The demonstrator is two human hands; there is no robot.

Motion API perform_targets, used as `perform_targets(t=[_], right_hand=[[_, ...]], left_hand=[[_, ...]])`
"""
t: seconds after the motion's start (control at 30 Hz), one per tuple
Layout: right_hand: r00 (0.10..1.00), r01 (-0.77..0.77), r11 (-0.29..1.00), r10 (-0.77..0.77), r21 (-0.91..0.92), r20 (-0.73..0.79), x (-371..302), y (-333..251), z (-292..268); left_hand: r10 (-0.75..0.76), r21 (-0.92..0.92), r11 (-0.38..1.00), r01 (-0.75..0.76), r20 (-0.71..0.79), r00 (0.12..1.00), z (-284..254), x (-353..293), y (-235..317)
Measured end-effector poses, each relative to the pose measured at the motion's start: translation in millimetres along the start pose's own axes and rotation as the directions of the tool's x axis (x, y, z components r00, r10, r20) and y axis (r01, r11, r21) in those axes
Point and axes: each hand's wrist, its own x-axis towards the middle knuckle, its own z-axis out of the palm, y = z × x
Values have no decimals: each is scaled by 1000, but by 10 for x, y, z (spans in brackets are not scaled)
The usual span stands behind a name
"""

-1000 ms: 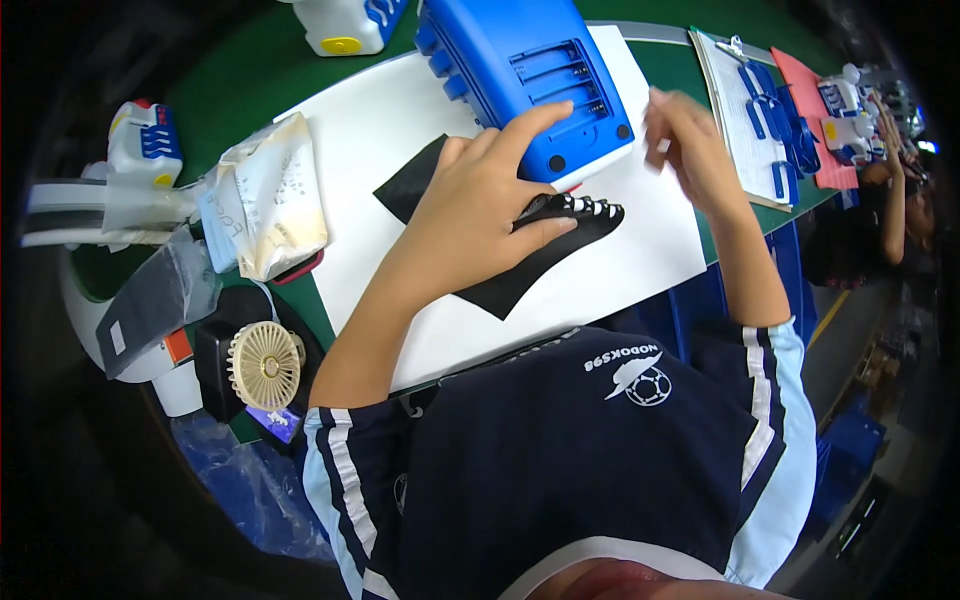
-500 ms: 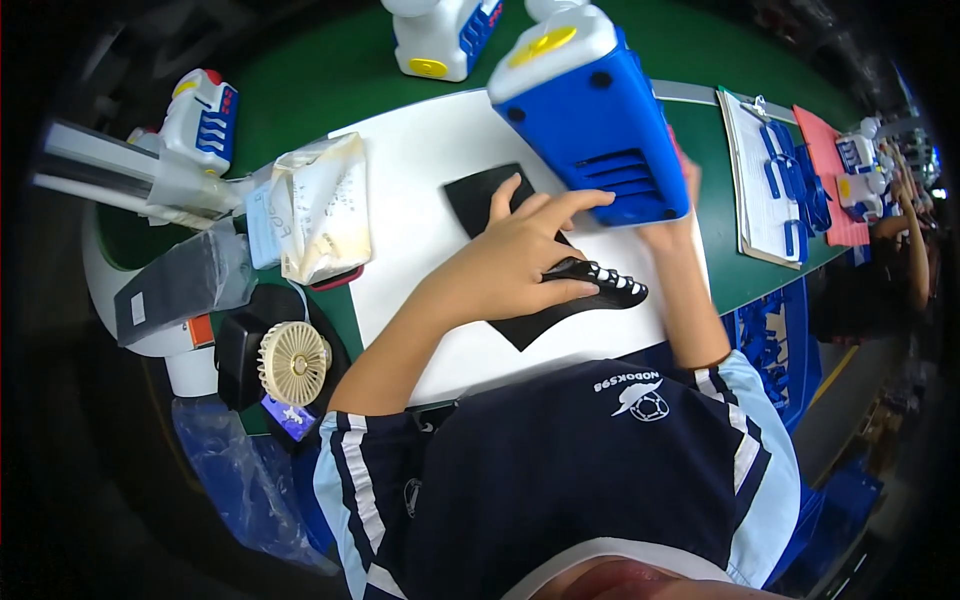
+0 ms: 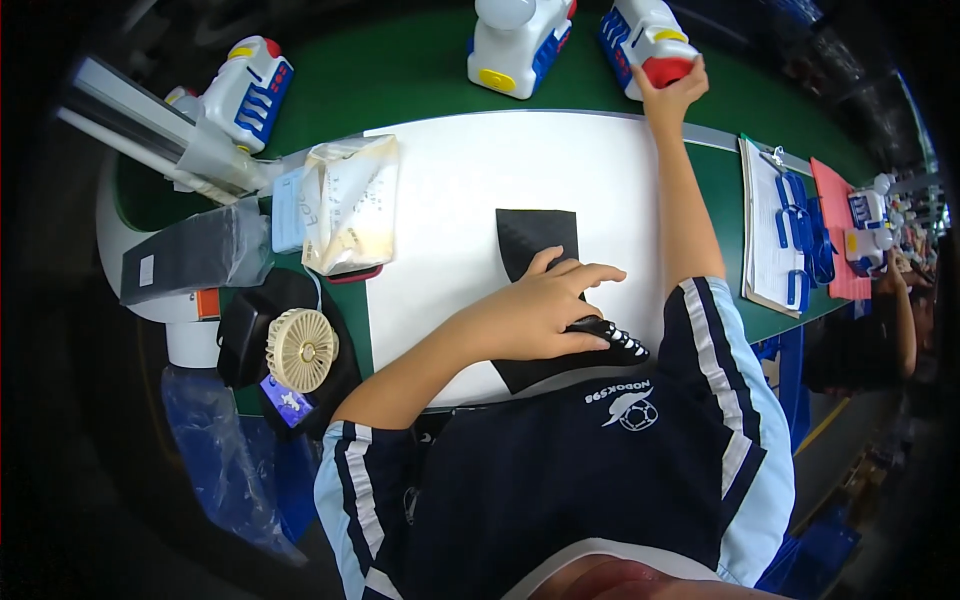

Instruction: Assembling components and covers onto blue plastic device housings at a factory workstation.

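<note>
My right hand [image 3: 672,92], arm stretched far forward, grips the red end of a white and blue plastic device [image 3: 655,30] at the far edge of the white sheet. My left hand [image 3: 548,310] is partly closed over the near half of the sheet, index finger pointing out. Between its thumb and curled fingers sits a black curved piece with a row of white studs [image 3: 622,342], whose kind I cannot tell. Under that hand lies a black flat pad [image 3: 537,238] on the white sheet [image 3: 450,200].
Two similar devices stand further off, one at the far middle [image 3: 520,50], another at the far left [image 3: 248,95]. A crumpled bag [image 3: 350,205], a small fan [image 3: 302,350] and a wrapped dark box [image 3: 190,255] are on the left. Blue frames [image 3: 793,225] lie on a clipboard [image 3: 762,240] at right.
My right hand has carried the device away from above the sheet to the far edge, where it now stands upright. My left hand has come slightly nearer with the studded piece.
</note>
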Motion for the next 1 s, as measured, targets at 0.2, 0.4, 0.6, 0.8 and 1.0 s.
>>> perform_targets(t=[0.2,0.4,0.6,0.8,1.0], right_hand=[[948,313,921,-289,-233,130,9,-734,-88],[794,543,812,-580,215,183,364,-1602,288],[731,682,722,-671,116,-124,740,-1503,379],[867,27,912,-224,409,444,425,-1151,-696],[494,-520,808,19,278,869,-304,-1554,-1215]], left_hand=[[14,-13,1000,-14,-36,999,17,-66,-23],[104,-2,995,-104,-21,994,89,-34,125],[119,29,993,-116,-115,986,83,-289,242],[209,188,968,-164,-252,945,91,-442,360],[228,307,942,-137,-282,932,164,-457,296]])
